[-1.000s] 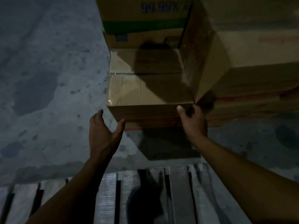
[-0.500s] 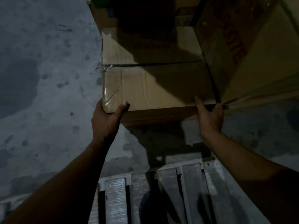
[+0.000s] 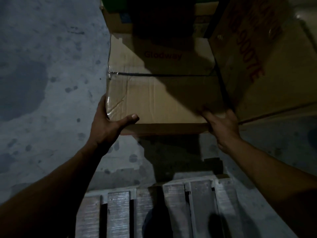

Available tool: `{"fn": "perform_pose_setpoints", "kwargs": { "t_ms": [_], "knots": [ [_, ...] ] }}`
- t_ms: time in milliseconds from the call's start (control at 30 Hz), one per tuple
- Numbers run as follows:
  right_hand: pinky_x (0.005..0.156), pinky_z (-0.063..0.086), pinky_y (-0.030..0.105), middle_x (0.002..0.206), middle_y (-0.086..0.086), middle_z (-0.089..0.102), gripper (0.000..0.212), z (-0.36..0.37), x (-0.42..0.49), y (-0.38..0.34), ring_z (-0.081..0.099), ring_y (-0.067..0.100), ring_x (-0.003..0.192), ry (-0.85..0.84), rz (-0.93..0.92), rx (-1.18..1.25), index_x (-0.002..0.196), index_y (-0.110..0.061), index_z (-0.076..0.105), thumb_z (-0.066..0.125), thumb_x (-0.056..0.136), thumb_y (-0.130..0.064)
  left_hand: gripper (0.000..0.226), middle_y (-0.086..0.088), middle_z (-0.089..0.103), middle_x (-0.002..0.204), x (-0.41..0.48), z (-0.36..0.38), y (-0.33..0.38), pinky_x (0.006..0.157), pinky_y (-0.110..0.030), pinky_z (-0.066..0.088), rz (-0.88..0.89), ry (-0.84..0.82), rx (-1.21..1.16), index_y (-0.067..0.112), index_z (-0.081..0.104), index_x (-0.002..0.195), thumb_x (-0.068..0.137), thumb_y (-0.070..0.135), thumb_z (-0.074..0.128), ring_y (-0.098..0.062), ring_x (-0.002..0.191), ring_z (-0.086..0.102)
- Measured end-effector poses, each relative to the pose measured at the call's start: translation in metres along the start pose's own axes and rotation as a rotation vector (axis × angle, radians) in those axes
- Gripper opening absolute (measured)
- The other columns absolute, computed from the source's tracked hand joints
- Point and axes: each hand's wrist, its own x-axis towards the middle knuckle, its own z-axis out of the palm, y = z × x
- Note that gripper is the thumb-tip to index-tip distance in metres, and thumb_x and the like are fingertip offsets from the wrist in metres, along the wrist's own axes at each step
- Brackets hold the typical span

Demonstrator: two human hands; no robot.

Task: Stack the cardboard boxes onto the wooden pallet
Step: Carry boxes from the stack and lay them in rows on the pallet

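A taped brown cardboard box with faint red lettering sits low on the concrete floor, straight ahead. My left hand clasps its near left corner, thumb lying across the top. My right hand grips its near right corner, fingers on the top edge. The wooden pallet lies below me at the bottom of the view, its pale slats bare.
A taller cardboard box with red print stands tight against the held box on the right. Another box with green and blue print stands behind it. Stained concrete floor stretches to the left.
My left hand went from open in the air to clasping the box's left corner. My right hand slid onto the right corner. The view has come closer to the box.
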Motion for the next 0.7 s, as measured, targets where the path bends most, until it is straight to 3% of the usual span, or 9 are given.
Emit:
{"fn": "perform_pose_setpoints", "kwargs": {
  "t_ms": [100,167,233,300,433,567,700],
  "knots": [
    [0.099,0.046,0.030,0.106,-0.017,0.058,0.064,-0.009,-0.004,-0.001,0.057,0.011,0.102,-0.044,-0.034,0.031,0.127,-0.029,0.051,0.086,0.074,-0.040,0.101,0.006,0.059,0.135,-0.015,-0.002,0.005,0.089,-0.063,0.054,0.031,0.039,-0.008,0.048,0.042,0.140,0.053,0.062,0.092,-0.031,0.120,0.060],
    [0.097,0.043,0.026,0.114,-0.013,0.060,0.068,-0.015,-0.010,-0.001,0.056,0.013,0.108,-0.103,-0.042,0.031,0.131,-0.025,0.053,0.085,0.074,-0.041,0.098,0.006,0.060,0.133,-0.030,-0.003,0.009,0.088,-0.060,0.056,0.036,0.064,-0.030,0.049,0.044,0.138,0.053,0.061,0.092,-0.030,0.118,0.061],
    [0.100,0.047,0.031,0.123,-0.006,0.065,0.079,-0.020,-0.015,-0.004,0.060,0.017,0.112,-0.145,-0.067,-0.005,0.133,-0.021,0.059,0.087,0.066,-0.051,0.098,0.007,0.060,0.133,-0.045,-0.004,0.011,0.088,-0.058,0.056,0.021,0.083,-0.049,0.049,0.045,0.137,0.052,0.061,0.092,-0.029,0.118,0.061],
    [0.099,0.053,0.042,0.118,-0.004,0.070,0.082,-0.025,-0.015,-0.010,0.065,0.020,0.109,-0.199,-0.094,-0.039,0.125,-0.024,0.064,0.087,0.056,-0.061,0.094,0.005,0.063,0.129,-0.063,-0.006,0.010,0.087,-0.057,0.057,0.014,0.139,-0.064,0.047,0.047,0.135,0.053,0.058,0.092,-0.030,0.116,0.063],
    [0.093,0.055,0.039,0.116,-0.002,0.069,0.075,-0.029,-0.012,-0.032,0.066,0.021,0.107,-0.310,-0.168,-0.094,0.126,-0.021,0.063,0.087,0.063,-0.055,0.084,0.003,0.067,0.122,-0.098,-0.003,0.007,0.078,-0.048,0.060,0.009,0.268,-0.151,0.039,0.052,0.131,0.059,0.046,0.094,-0.027,0.109,0.068],
    [0.096,0.055,0.046,0.120,-0.001,0.069,0.104,-0.030,-0.020,-0.049,0.066,0.022,0.110,-0.387,-0.286,-0.117,0.130,-0.023,0.061,0.084,0.043,-0.076,0.085,0.005,0.065,0.125,-0.137,-0.004,0.009,0.075,-0.047,0.061,0.007,0.397,-0.204,0.039,0.050,0.133,0.060,0.047,0.093,-0.024,0.111,0.066],
    [0.093,0.055,0.037,0.121,-0.006,0.066,0.073,-0.025,-0.056,-0.056,0.062,0.015,0.111,-0.547,-0.403,-0.165,0.134,-0.028,0.058,0.085,0.070,-0.049,0.085,0.005,0.062,0.128,-0.194,-0.016,0.000,0.078,-0.051,0.061,-0.016,0.518,-0.235,0.040,0.048,0.135,0.062,0.045,0.093,-0.025,0.113,0.064]
  ]
}}
